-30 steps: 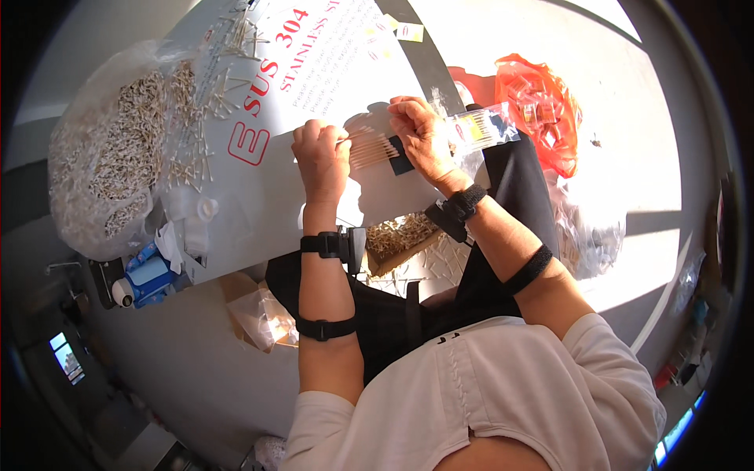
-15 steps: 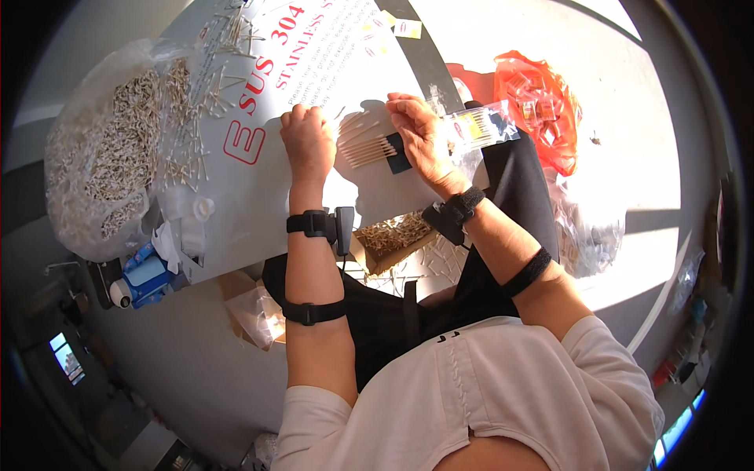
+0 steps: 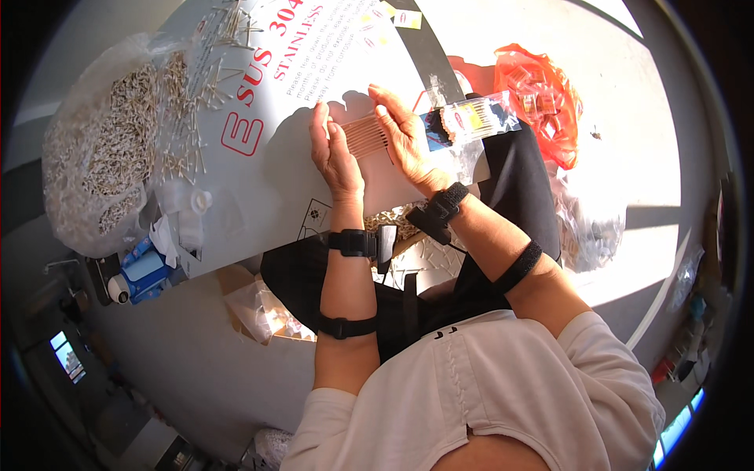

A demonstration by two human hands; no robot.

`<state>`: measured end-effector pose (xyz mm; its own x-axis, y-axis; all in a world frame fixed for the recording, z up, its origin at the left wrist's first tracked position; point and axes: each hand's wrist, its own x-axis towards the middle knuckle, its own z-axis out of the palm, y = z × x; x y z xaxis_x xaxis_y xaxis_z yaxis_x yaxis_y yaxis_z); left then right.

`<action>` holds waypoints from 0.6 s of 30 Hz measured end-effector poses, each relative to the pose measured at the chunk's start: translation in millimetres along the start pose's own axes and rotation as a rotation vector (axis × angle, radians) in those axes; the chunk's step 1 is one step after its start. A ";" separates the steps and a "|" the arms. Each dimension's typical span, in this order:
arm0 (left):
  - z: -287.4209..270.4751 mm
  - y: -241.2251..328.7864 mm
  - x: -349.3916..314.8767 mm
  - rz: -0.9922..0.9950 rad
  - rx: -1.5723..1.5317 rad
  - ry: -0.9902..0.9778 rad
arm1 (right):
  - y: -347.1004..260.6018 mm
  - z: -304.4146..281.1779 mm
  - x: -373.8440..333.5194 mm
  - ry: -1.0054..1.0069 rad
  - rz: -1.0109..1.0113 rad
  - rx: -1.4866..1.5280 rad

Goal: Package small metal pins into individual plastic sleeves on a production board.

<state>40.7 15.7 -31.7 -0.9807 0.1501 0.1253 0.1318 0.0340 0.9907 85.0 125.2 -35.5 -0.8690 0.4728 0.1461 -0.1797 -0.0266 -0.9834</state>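
Observation:
A row of cotton swabs (image 3: 364, 137) with pale sticks lies side by side on the table, between my two hands. My left hand (image 3: 338, 161) stands on edge at the left ends of the row, fingers stretched out and palm turned toward the swabs. At the right ends is my right hand (image 3: 404, 145), its fingers extended and its thumb side toward the row. Whether the palms press on the tips is hard to see. Just right of my right hand lies a clear packet of swabs (image 3: 481, 118) with a yellow and red label, next to a dark blue piece (image 3: 437, 129).
A big clear bag of loose swabs (image 3: 118, 149) sits on the left, with stray swabs (image 3: 184, 161) beside it. An orange-red plastic bag (image 3: 542, 98) holds small packs at right. Small yellow cards (image 3: 408, 19) lie at the far edge. Below the table a box (image 3: 393, 224) holds swabs.
My left hand has moved right, up to the swabs, and turned its palm toward them. My right hand has shifted slightly left. The swabs are now in a tighter row; the dark piece sits farther right.

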 end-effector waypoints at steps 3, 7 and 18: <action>2.1 0.1 -3.7 0.015 0.015 0.003 | 2.8 -1.5 -0.5 -0.005 0.041 0.035; -10.6 -3.9 1.5 0.003 -0.054 0.098 | -2.1 -13.6 -0.2 0.027 0.040 0.099; -22.5 2.5 16.1 0.355 0.843 -0.230 | -18.3 -29.9 39.9 -0.396 -0.361 -0.902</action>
<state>22.0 -4.0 -25.9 -0.8226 0.4770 0.3096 0.5664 0.6393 0.5200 67.4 170.9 -15.0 -0.9502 -0.0043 0.3117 -0.1895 0.8019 -0.5666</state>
